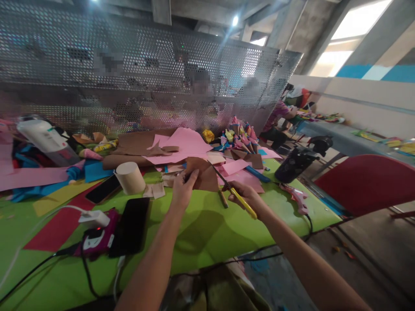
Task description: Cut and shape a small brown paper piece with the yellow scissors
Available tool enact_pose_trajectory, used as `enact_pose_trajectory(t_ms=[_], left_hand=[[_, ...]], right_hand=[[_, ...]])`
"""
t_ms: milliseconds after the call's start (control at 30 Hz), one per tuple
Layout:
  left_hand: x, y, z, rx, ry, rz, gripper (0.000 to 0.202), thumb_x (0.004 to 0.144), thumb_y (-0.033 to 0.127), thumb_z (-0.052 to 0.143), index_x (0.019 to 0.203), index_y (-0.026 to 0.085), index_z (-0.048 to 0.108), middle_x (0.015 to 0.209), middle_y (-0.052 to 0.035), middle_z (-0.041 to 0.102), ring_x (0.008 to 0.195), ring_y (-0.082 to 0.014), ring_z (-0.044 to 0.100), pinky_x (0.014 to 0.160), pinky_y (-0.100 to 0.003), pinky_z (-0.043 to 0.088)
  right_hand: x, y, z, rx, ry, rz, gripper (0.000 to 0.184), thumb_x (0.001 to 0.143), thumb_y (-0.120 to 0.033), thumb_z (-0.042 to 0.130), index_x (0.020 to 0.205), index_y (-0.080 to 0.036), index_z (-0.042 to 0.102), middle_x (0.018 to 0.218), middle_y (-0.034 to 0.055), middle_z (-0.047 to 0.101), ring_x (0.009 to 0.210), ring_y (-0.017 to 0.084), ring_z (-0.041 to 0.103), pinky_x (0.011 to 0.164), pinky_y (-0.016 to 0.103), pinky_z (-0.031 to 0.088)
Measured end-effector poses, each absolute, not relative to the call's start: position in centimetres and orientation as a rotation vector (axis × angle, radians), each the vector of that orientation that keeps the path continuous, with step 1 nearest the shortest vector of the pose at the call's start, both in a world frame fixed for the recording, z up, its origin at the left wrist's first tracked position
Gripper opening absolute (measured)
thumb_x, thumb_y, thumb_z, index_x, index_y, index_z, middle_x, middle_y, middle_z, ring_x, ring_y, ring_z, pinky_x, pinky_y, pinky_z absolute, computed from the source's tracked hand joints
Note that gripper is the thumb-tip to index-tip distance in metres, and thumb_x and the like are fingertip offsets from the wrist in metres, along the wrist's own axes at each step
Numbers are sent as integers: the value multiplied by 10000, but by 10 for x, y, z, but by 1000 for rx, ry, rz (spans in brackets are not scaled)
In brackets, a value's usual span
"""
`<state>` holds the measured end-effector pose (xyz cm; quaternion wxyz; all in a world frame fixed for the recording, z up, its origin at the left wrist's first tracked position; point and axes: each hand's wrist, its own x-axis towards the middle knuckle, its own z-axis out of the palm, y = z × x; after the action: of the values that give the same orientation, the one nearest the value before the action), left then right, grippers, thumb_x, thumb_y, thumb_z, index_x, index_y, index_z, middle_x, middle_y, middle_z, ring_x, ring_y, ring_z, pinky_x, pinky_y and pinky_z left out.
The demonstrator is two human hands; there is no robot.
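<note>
My left hand (183, 189) pinches the edge of a piece of brown paper (202, 173) held just above the green table (201, 224). My right hand (245, 196) is closed round yellow-handled scissors (234, 192), whose dark blades reach up to the brown paper's right edge. A roll of tan tape (130, 177) stands to the left of my left hand. Pink paper sheets (184, 144) and brown scraps lie behind the hands.
Two black phones (131, 224) and a white charger (94, 218) with cables lie at the left. A black bottle (296, 164) and a pink glue gun (296, 196) sit at the right edge, beside a red chair (366, 183). A perforated metal screen (145, 73) stands behind; people sit beyond it.
</note>
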<state>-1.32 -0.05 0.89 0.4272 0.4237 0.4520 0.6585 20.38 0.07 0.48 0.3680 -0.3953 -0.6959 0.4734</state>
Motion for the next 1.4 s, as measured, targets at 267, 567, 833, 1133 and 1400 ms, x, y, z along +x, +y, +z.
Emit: enact_pose_trajectory(t_ms=[267,567,833,1133,1400], left_hand=[[-13,-2,10,1063,1098,1607,379,690,500,755,852,157,749,858,-65,768,743,-198,674,686,-306,541],[-14,-4,12,1104,1157,1580,394,698,523,743,844,158,743,833,-55,756,746,-201,657,685,-300,513],[-15,1,5,1075,1198,1578,333,731,494,709,722,165,664,612,15,598,558,-108,479,492,-219,332],[-11,2,5,977,1087,1540,277,655,382,724,611,181,539,541,46,481,504,-82,400,467,-217,277],[-14,4,4,833,1075,1522,221,581,313,753,650,168,602,592,33,546,528,-77,425,501,-221,296]], right_hand=[[209,0,5,-1006,-1790,1235,427,674,-541,755,869,-178,648,724,5,568,636,128,497,579,244,416],[225,5,-3,-1179,-1873,967,401,763,-554,658,923,-186,663,784,42,661,675,176,596,604,270,443],[293,30,-17,-1787,-2164,57,375,818,-248,607,1187,-214,663,1030,97,751,852,247,688,680,290,458],[279,26,26,-1511,-2258,62,359,908,-251,532,1234,-263,681,1187,120,688,1026,296,673,811,386,540],[179,56,53,-634,-2251,822,518,754,-139,671,1253,-277,650,1393,83,527,1199,222,581,994,359,499]])
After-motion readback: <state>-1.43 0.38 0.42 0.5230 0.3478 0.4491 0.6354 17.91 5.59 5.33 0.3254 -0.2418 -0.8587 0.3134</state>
